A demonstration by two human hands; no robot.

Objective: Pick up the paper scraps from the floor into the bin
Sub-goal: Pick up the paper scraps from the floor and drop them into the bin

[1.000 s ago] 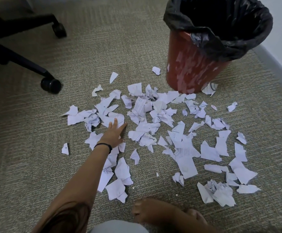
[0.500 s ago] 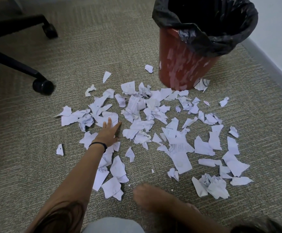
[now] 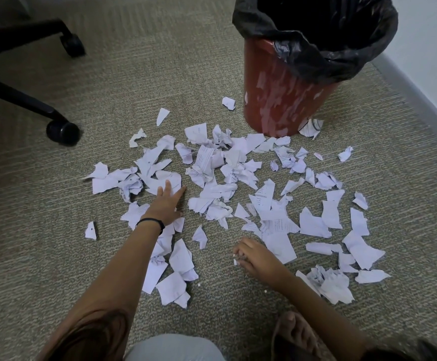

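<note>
Paper scraps [image 3: 272,217] lie scattered on the carpet [image 3: 55,230] in front of the bin [image 3: 277,100]. Nearest, the right hand [image 3: 257,257] curls its fingers together, pinching a small scrap [image 3: 235,262]. Farther on, left of the bin, the left hand [image 3: 166,203] rests straight, slightly spread fingers on scraps.

The floor [image 3: 160,74] is that low-pile office carpet, greyish-beige with fine ribbed lines that switch direction from patch to patch. Upper left there's the black base of a rolling chair [image 3: 16,100] with two spokes showing. The near caster [image 3: 63,133] and the far caster [image 3: 72,45] both sit on the carpet. Along the right edge is a plain white wall [image 3: 436,48], with a grey baseboard [image 3: 418,105] running diagonally at its foot. Lighting's soft and even.
</note>
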